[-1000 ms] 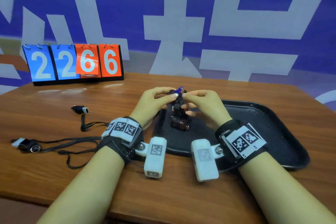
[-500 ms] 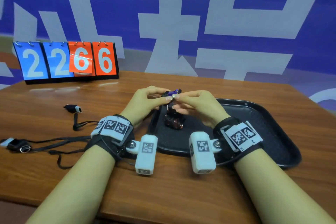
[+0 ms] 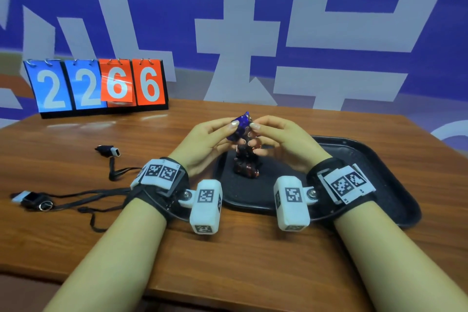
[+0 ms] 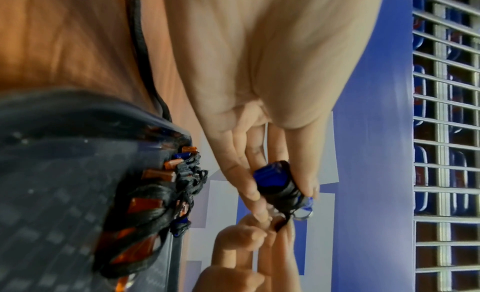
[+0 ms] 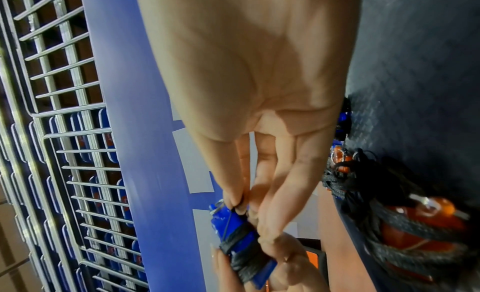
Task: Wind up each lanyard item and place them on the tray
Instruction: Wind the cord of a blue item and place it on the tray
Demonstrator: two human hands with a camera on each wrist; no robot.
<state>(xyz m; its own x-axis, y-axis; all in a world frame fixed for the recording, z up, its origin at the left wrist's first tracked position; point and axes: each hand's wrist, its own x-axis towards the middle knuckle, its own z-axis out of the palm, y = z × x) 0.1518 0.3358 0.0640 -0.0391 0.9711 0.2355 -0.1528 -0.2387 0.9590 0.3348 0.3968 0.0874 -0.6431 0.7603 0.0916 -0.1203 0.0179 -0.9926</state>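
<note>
Both hands hold a small blue tag (image 3: 240, 124) with black cord wound round it, raised above the left end of the black tray (image 3: 379, 159). My left hand (image 3: 210, 139) grips the blue tag (image 4: 272, 179) between thumb and fingers. With its thumb and forefinger my right hand (image 3: 276, 137) pinches the cord's end against the blue tag (image 5: 233, 226). A pile of wound orange and blue tags (image 3: 247, 164) lies on the tray under the hands. Two unwound lanyard items lie on the table at left: one black piece (image 3: 107, 151) and one with a ring (image 3: 33, 199).
A flip scoreboard (image 3: 98, 86) reading 2266 stands at the back left of the wooden table (image 3: 253, 261). Loose black cords (image 3: 101, 195) trail from the left items towards my left wrist. The blue and white wall rises behind the table.
Both hands have lifted the blue tag a little higher above the pile. The fingertips have shifted on the wound cord.
</note>
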